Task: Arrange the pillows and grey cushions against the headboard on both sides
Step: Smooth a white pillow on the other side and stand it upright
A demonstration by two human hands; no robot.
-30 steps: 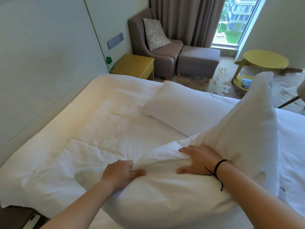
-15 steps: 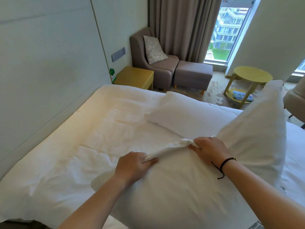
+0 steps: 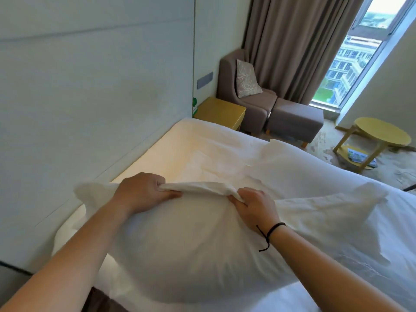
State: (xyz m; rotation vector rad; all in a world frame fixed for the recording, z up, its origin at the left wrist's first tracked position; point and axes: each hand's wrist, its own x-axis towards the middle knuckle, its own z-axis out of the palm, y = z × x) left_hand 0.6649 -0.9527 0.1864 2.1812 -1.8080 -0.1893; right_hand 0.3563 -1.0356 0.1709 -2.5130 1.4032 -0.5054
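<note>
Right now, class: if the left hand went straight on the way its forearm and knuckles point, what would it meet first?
The left hand, gripping the edge of the near pillow, points up and away over the bed. First in that line is probably bare white bedding, then the second pillow; depth is unclear.

A plump white pillow (image 3: 191, 251) lay under both hands, its upper edge bunched between them; a second white pillow (image 3: 299, 167) lay flat beyond the right hand.
</note>
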